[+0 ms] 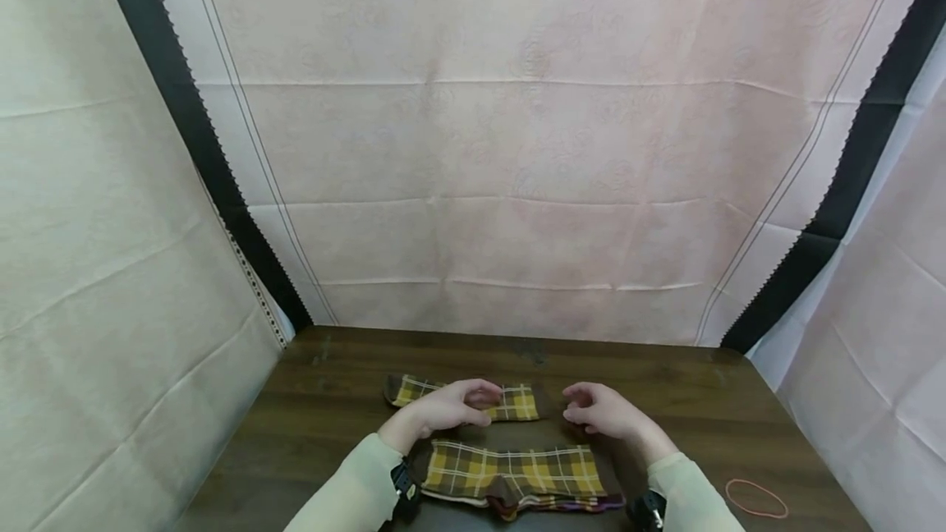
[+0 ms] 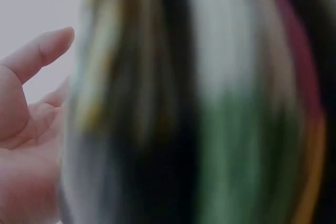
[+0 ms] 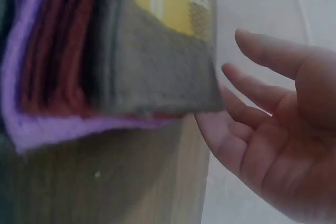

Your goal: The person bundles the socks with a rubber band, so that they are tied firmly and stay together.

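Note:
A stack of socks (image 1: 517,470) lies at the table's front, a yellow and brown plaid one with brown ends on top. Purple and maroon layers show beneath the plaid in the right wrist view. Behind the stack is another yellow plaid piece (image 1: 521,405) with brown ends, apparently a sock too. My left hand (image 1: 454,407) hovers over its middle and hides part of it, fingers loosely bent and holding nothing. To the right of that piece is my right hand (image 1: 609,415), fingers relaxed and nothing in it. Blurred layered fabric (image 2: 231,129) fills most of the left wrist view.
A thin pinkish rubber band (image 1: 757,499) lies on the wooden table (image 1: 340,409) at the front right. Pale cloth walls (image 1: 517,187) with black edging stand behind the table and at both sides.

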Action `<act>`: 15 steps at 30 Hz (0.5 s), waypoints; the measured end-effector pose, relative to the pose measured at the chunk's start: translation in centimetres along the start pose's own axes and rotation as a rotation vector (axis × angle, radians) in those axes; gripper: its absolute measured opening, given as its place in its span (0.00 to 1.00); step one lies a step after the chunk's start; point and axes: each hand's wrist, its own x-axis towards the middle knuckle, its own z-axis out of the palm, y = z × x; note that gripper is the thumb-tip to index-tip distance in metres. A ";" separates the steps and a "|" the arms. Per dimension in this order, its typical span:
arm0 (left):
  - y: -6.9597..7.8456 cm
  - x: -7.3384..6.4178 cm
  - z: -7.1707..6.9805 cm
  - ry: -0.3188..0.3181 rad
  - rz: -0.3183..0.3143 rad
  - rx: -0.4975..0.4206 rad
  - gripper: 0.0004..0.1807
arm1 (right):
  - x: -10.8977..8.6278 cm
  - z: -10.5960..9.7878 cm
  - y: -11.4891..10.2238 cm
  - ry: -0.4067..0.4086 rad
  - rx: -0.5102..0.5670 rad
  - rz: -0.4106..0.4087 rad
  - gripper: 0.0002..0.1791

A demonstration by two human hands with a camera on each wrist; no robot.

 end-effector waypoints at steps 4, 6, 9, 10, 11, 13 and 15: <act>0.1 0.2 0.7 -0.026 0.004 -0.030 0.28 | 0.7 1.0 -0.1 0.025 0.023 0.013 0.29; 0.0 0.3 0.9 -0.025 0.007 -0.039 0.28 | 0.9 1.5 -0.1 0.032 0.045 0.023 0.31; -0.1 0.3 1.1 -0.021 0.009 -0.049 0.28 | 1.1 2.1 -0.2 0.040 0.076 0.037 0.32; -0.2 0.4 1.1 -0.021 0.009 -0.051 0.28 | 1.1 2.3 -0.2 0.043 0.083 0.043 0.33; -0.2 0.4 1.1 -0.021 0.010 -0.055 0.28 | 1.2 2.4 -0.2 0.047 0.091 0.052 0.33; -0.3 0.4 1.2 -0.024 0.014 -0.059 0.29 | 1.2 2.5 -0.2 0.056 0.105 0.067 0.34; -0.2 0.4 1.2 -0.025 0.020 -0.066 0.29 | 1.3 2.6 -0.3 0.062 0.119 0.083 0.35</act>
